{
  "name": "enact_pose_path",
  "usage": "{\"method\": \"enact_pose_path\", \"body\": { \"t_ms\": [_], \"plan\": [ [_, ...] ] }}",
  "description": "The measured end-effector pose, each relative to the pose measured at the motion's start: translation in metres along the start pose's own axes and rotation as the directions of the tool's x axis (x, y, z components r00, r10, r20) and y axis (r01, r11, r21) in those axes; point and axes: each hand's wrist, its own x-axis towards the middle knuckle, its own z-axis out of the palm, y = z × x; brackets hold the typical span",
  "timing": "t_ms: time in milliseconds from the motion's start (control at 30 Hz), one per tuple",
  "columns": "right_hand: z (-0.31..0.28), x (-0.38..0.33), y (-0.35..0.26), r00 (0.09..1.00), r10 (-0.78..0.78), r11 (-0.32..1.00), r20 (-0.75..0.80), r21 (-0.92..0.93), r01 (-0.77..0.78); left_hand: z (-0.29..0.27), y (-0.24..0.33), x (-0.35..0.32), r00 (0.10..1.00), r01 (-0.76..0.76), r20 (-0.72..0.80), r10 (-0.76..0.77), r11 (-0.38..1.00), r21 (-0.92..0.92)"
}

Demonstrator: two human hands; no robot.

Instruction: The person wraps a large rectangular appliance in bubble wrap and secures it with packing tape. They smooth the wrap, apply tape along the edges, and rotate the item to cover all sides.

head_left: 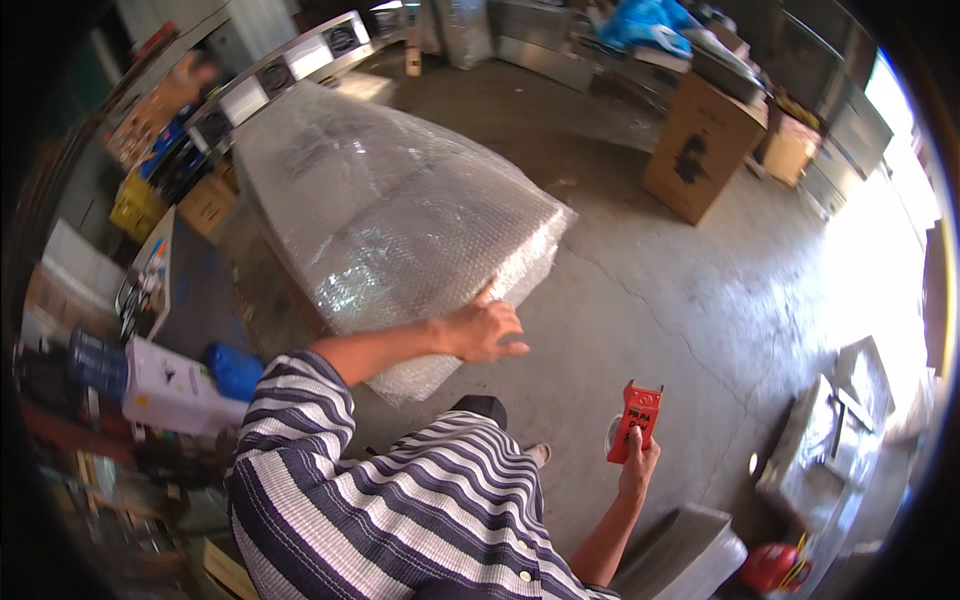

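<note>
A large, long item wrapped in clear bubble wrap [400, 215] stretches from near my body toward the far left. Over its near right edge lies my left hand [483, 328], fingers apart, touching the wrap and gripping nothing. Off to the right, above the floor, my right hand [638, 468] is closed around a red tape dispenser [640, 408] with dark handwriting on it. Part of a pale tape roll [612, 436] shows at the dispenser's left side.
A tall cardboard box [703, 145] stands on the concrete floor at the far right. Plastic-wrapped metal pieces [815, 470] and a red round object [770, 567] lie at right. A cluttered table [200, 290] and a white container [170, 385] stand at left.
</note>
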Motion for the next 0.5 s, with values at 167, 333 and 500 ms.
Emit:
{"method": "enact_pose_path", "body": {
  "t_ms": [167, 333, 500],
  "plan": [
    [0.053, 0.030, -0.079, 0.870, -0.099, 0.993, 0.483, -0.011, 0.119, 0.027, 0.073, 0.009, 0.950, 0.074, -0.013, -0.312, 0.265, -0.961],
    [0.094, 0.059, -0.100, 0.730, -0.158, 0.885, 0.665, -0.233, 0.403, -0.004, 0.074, 0.005, 0.936, 0.170, 0.087, -0.340, 0.224, -0.960],
    [0.120, 0.085, -0.106, 0.683, -0.099, 0.851, 0.724, -0.295, 0.435, -0.006, 0.045, 0.005, 0.924, 0.132, 0.053, -0.378, 0.187, -0.973]
  ]
}}
